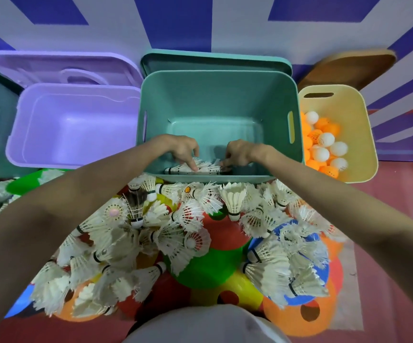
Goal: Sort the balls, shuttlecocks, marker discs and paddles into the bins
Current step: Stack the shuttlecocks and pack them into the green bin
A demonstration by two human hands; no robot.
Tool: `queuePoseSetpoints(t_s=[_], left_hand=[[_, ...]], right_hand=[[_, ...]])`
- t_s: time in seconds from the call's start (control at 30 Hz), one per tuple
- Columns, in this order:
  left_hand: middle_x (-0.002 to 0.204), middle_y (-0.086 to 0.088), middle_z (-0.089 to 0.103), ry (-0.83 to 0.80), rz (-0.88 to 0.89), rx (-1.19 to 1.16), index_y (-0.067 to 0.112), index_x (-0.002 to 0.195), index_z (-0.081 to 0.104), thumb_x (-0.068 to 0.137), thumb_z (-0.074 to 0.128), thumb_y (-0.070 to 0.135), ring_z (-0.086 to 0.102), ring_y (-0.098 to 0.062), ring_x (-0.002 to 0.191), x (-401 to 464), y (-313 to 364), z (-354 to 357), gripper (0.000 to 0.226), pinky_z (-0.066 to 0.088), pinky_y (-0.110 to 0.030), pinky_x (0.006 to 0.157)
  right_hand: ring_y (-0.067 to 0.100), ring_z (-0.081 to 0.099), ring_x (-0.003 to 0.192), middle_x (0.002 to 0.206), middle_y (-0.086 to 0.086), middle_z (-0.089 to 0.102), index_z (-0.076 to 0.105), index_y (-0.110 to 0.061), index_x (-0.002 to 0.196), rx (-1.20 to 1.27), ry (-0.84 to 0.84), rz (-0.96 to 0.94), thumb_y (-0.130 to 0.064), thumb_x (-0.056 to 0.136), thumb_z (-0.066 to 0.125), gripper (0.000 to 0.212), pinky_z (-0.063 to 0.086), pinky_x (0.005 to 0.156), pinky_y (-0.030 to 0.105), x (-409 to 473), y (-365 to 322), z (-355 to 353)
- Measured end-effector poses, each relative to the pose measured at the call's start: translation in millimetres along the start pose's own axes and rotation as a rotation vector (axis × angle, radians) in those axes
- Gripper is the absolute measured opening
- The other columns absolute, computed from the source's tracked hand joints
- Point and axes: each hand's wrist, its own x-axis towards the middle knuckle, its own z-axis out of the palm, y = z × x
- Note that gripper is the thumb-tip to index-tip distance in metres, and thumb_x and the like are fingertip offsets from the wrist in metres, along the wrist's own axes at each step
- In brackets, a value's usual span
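While both hands (206, 154) grasp shuttlecocks (195, 168) inside one green bin (220, 100), four bins stand visible.

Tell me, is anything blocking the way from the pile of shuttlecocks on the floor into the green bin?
Nothing visible does. The green bin is open on top, its lid propped behind it. The pile of shuttlecocks lies right against its near wall. Both the left hand and right hand already reach inside, at a few shuttlecocks there.
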Motion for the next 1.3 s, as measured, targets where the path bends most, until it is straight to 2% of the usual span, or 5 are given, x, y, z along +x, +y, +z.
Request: queuePoseSetpoints(t_s=[0.4, 0.73, 0.87, 1.03, 1.3], left_hand=[[0.135, -0.010, 0.055, 0.245, 0.036, 0.006, 0.009, 0.137, 0.048, 0.095, 0.057, 0.038, 0.050, -0.027, 0.123, -54, 6, 0, 0.052, 0.039, -0.033, 0.101], [0.092, 0.000, 0.066, 1.293, 0.476, -0.451, 0.007, 0.107, 0.066, 0.091, 0.060, 0.015, 0.061, -0.011, 0.077, -147, 41, 91, 0.019, 0.052, -0.020, 0.070], [0.090, 0.000, 0.068, 1.223, 0.397, -0.262, 0.009, 0.103, 0.067, 0.090, 0.063, 0.023, 0.057, -0.007, 0.080, -160, 47, 141, 0.019, 0.051, -0.024, 0.072], [0.126, -0.005, 0.059, 1.012, 0.150, -0.149, 0.010, 0.129, 0.053, 0.090, 0.064, 0.038, 0.053, -0.022, 0.118, -148, 57, 167, 0.049, 0.042, -0.034, 0.097], [0.128, -0.012, 0.056, 0.929, -0.022, -0.076, 0.005, 0.138, 0.035, 0.078, 0.078, 0.033, 0.053, -0.028, 0.119, -102, 78, 166, 0.079, 0.042, -0.037, 0.099]], right_hand=[[0.029, 0.057, 0.110, 0.120, 0.015, 0.063, 0.060, -0.005, 0.121, 0.039, 0.275, -0.112, -0.037, 0.096, 0.053, 0.042, 0.043, 0.090, 0.030, -49, -22, -16], [0.009, 0.058, 0.077, 0.092, 0.002, 0.064, 0.065, -0.009, 0.100, 0.404, 0.985, -0.488, -0.012, 0.091, 0.057, 0.012, 0.045, 0.070, 0.016, -158, -35, 56], [0.021, 0.058, 0.090, 0.101, 0.008, 0.065, 0.065, -0.007, 0.110, 0.223, 0.874, -0.426, -0.009, 0.090, 0.058, 0.021, 0.050, 0.075, 0.033, -166, -21, 94], [0.031, 0.049, 0.111, 0.132, 0.009, 0.058, 0.054, -0.007, 0.132, -0.012, 0.817, -0.261, -0.003, 0.085, 0.062, 0.048, 0.043, 0.095, 0.040, -156, -14, 117], [0.030, 0.049, 0.088, 0.096, 0.010, 0.066, 0.065, -0.007, 0.108, 0.073, 0.933, -0.154, 0.001, 0.083, 0.060, 0.026, 0.042, 0.077, 0.039, -158, -11, 125]])
